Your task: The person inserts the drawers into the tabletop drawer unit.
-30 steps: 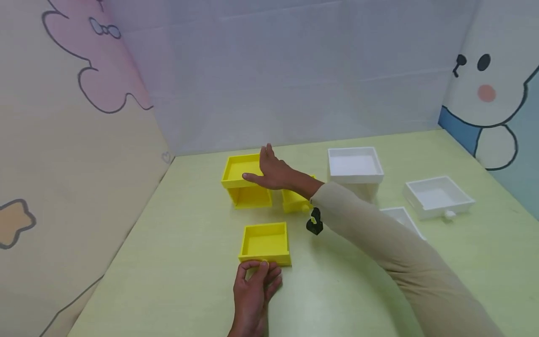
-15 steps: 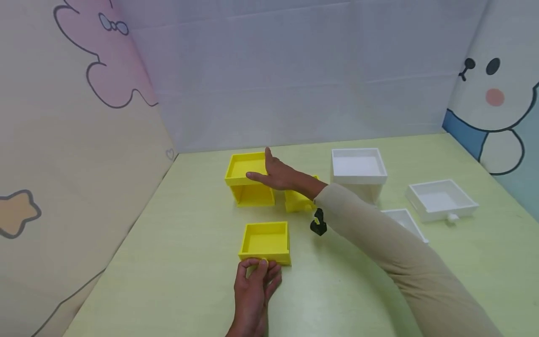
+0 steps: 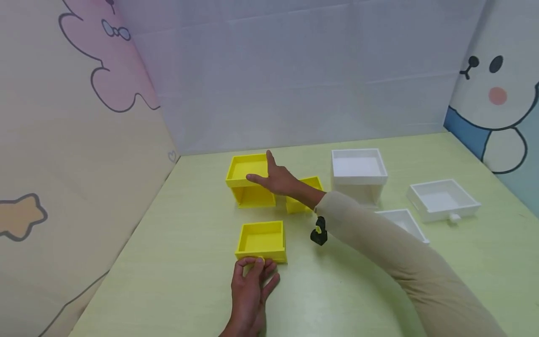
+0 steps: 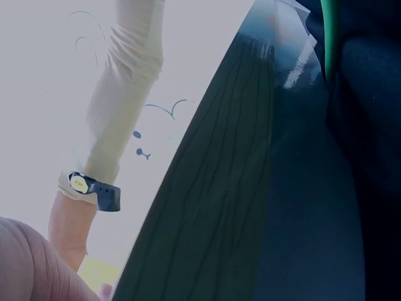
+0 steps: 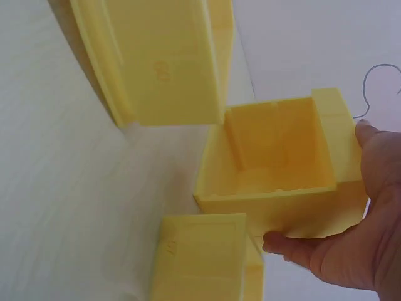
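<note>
In the head view, my left hand (image 3: 250, 292) pinches the knob of a small yellow drawer (image 3: 262, 238), front and centre on the table. Only the base of that hand shows in the left wrist view. Farther back stands a yellow drawer cabinet (image 3: 249, 166) with a tray-like top and an open front bay. My right hand (image 3: 280, 180) rests on its upper right corner, thumb along the front edge, other fingers at the right side. From the right wrist, the cabinet (image 5: 276, 147) shows its hollow inside. A second yellow drawer (image 3: 310, 185) lies partly behind my right wrist.
Right of these stand a white cabinet (image 3: 358, 164) and two white drawers, one apart (image 3: 444, 199), the other (image 3: 402, 220) partly covered by my right sleeve (image 3: 379, 238). A black device (image 3: 319, 231) hangs at the right wrist. Cartoon-printed walls (image 3: 118, 117) border the table.
The held yellow drawer and my left hand have shifted slightly left. My right hand stays at the cabinet's corner, with its thumb and fingers spread a little wider. The view has shifted slightly.
</note>
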### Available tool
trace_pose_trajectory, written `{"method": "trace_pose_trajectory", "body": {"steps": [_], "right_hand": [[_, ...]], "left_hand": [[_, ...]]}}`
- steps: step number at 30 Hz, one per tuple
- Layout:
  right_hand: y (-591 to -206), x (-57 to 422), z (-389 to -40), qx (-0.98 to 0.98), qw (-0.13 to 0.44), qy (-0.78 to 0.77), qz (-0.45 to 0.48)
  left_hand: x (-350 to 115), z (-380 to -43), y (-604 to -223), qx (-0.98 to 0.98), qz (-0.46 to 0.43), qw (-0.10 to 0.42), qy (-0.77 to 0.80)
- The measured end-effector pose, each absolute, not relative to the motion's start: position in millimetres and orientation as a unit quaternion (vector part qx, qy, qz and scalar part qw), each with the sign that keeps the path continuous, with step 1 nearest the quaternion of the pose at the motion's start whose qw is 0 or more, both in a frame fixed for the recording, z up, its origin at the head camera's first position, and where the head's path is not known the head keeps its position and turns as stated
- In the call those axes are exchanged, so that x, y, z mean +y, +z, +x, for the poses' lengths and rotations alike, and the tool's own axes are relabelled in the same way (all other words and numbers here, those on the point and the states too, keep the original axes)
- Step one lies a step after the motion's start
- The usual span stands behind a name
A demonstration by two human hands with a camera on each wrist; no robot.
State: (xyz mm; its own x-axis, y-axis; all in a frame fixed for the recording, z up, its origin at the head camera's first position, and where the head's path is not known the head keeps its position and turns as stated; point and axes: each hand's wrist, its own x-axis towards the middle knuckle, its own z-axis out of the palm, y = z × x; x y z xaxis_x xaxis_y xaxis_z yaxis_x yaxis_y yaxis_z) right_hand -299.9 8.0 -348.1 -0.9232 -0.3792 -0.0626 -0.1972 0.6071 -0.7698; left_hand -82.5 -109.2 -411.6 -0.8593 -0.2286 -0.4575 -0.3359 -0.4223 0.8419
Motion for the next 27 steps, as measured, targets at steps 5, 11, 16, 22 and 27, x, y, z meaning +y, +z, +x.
{"method": "trace_pose_trajectory", "body": {"steps": [5,11,16,22,27], "right_hand": [[-356.5,5.0,-297.6,0.874,0.080,-0.457,-0.144],[-362.3,2.3,-297.2,0.867,0.061,-0.473,-0.142],[-362.8,1.5,-297.5,0.869,0.058,-0.471,-0.142],[-365.5,3.1,-297.1,0.868,0.062,-0.473,-0.138],[-366.7,5.6,-296.6,0.863,0.068,-0.481,-0.137]], "left_hand": [[-109.7,-87.5,-410.4,0.535,-0.280,0.039,0.796],[-111.7,-89.3,-409.1,0.533,-0.264,0.029,0.803],[-113.0,-90.4,-405.5,0.533,-0.245,0.019,0.810],[-115.8,-97.4,-397.0,0.540,-0.230,-0.015,0.809],[-118.7,-106.3,-389.2,0.546,-0.220,-0.040,0.808]]}}
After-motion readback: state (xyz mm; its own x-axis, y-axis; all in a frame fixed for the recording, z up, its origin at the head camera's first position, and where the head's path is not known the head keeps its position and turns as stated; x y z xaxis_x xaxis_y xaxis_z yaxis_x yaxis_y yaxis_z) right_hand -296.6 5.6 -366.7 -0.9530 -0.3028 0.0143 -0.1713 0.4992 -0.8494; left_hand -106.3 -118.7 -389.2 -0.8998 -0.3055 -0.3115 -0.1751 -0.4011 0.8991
